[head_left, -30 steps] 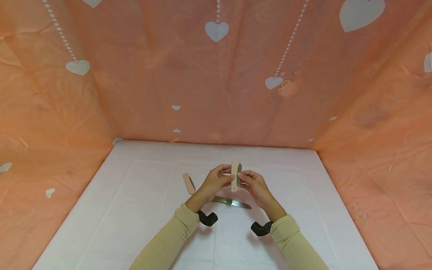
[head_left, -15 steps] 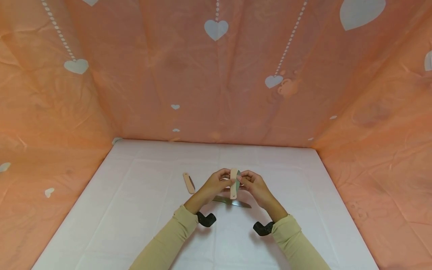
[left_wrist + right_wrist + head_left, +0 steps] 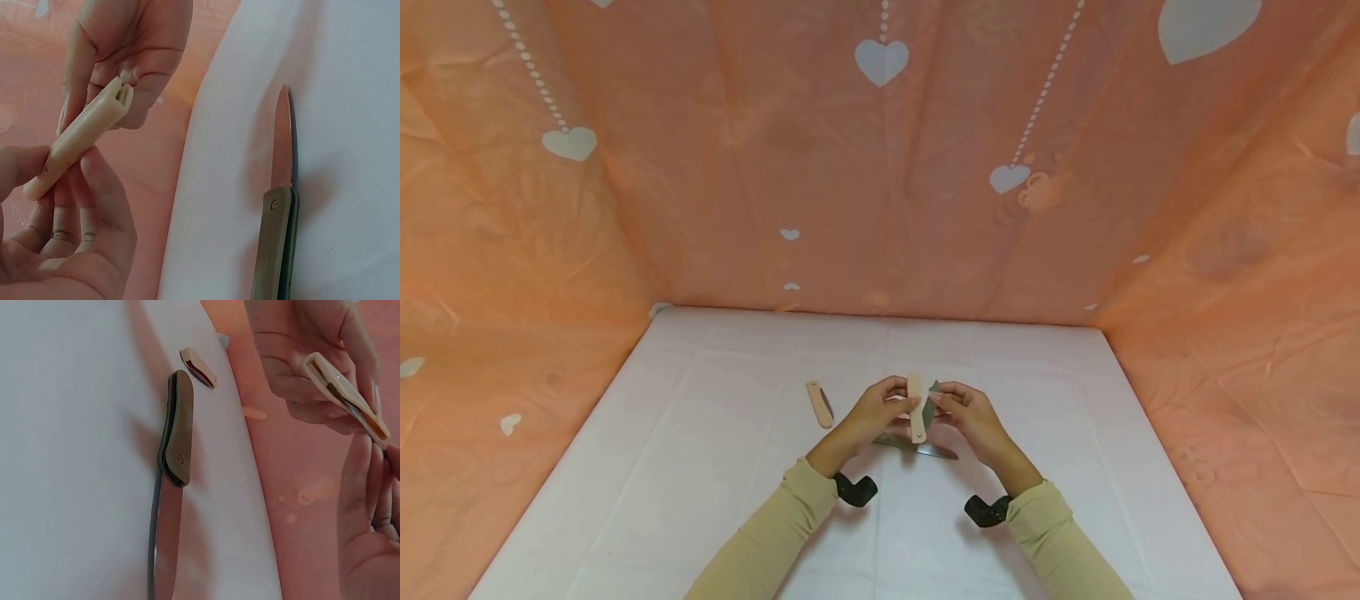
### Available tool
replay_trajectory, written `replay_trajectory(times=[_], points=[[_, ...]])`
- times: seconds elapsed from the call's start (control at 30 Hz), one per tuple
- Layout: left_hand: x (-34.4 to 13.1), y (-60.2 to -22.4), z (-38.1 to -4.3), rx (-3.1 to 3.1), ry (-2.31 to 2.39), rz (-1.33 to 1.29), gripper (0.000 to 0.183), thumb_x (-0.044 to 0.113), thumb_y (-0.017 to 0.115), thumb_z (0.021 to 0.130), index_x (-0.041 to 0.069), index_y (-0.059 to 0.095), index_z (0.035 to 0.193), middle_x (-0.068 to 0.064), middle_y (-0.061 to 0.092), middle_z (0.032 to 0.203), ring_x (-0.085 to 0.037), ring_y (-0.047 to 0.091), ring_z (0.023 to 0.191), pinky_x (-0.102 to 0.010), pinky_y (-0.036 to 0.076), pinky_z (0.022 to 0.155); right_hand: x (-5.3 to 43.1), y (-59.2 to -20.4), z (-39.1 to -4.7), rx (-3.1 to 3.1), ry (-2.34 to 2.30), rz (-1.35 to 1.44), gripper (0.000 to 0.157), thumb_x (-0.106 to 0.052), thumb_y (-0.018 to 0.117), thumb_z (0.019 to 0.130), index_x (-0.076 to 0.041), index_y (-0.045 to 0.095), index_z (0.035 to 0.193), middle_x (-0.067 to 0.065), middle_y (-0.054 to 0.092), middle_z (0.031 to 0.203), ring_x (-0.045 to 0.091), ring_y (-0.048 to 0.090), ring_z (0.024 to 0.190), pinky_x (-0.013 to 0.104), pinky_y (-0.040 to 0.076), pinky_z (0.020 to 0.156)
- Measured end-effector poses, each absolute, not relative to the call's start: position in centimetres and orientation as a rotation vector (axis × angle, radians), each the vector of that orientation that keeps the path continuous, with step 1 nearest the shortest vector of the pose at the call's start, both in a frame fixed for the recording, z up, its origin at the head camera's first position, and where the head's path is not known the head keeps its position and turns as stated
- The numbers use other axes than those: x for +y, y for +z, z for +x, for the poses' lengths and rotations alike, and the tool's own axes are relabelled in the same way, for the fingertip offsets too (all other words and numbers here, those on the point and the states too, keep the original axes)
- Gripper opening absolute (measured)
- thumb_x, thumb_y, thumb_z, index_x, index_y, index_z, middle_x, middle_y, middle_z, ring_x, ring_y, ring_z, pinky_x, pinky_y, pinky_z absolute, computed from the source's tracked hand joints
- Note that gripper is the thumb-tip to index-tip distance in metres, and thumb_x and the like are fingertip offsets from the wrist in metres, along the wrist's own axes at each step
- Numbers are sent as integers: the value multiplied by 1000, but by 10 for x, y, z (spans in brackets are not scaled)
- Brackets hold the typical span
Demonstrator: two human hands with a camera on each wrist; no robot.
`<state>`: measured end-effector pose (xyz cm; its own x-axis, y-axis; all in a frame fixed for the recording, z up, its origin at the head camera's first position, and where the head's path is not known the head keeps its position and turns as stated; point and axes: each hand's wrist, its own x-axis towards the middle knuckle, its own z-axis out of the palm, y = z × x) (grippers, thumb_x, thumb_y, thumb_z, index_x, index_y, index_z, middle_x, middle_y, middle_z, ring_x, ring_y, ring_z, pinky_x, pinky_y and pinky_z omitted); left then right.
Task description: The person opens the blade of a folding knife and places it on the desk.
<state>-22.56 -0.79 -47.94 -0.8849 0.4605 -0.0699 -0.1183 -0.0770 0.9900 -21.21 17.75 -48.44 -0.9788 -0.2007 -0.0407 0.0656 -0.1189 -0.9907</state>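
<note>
My left hand [image 3: 874, 410] grips the beige handle of a folding knife [image 3: 915, 408], held roughly upright above the table. Its grey blade [image 3: 930, 407] stands out at a narrow angle to the right of the handle, hinged near the lower end. The thumb and fingers of my right hand [image 3: 967, 414] pinch that blade. In the right wrist view, the slot of the beige handle [image 3: 337, 387] faces the camera. Below both hands lies a second folding knife with a green handle [image 3: 179, 431], its blade [image 3: 282, 140] out.
Another beige folding knife [image 3: 820, 405], folded, lies on the white table [image 3: 722, 467] left of my left hand. Orange sheets with pale hearts [image 3: 882, 62] hang behind the table and along both sides. Black wrist devices [image 3: 856, 490] sit under both wrists.
The blade of the held beige knife has swung out from its handle toward the right. Both hands have come slightly lower in the head view. The two knives on the table have stayed put.
</note>
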Motion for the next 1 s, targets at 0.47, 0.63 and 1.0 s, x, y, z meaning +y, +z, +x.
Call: replay_trajectory(times=[0.47,0.63,1.0], points=[[-11,-470,-222,1756,2222,262,29,5,56,86,-6,47,112,-7,52,96,-15,55,79,-35,50,73,183,-488,-210,1790,-2402,-48,18,-6,57,86,5,48,98,7,59,80,18,59,71,34,50,73],[-14,-470,-221,1748,2256,269,29,4,54,87,-7,46,112,-8,51,95,-18,54,81,-38,49,75,182,-490,-209,1788,-2431,0,19,-7,59,84,4,49,96,8,58,80,19,60,72,35,50,74],[-23,-500,-223,1646,2354,200,32,7,58,85,-5,44,111,-7,51,93,-17,57,77,-41,49,75,181,-500,-197,1694,-2456,66,16,-8,60,84,1,49,91,12,59,83,20,61,76,38,47,80]])
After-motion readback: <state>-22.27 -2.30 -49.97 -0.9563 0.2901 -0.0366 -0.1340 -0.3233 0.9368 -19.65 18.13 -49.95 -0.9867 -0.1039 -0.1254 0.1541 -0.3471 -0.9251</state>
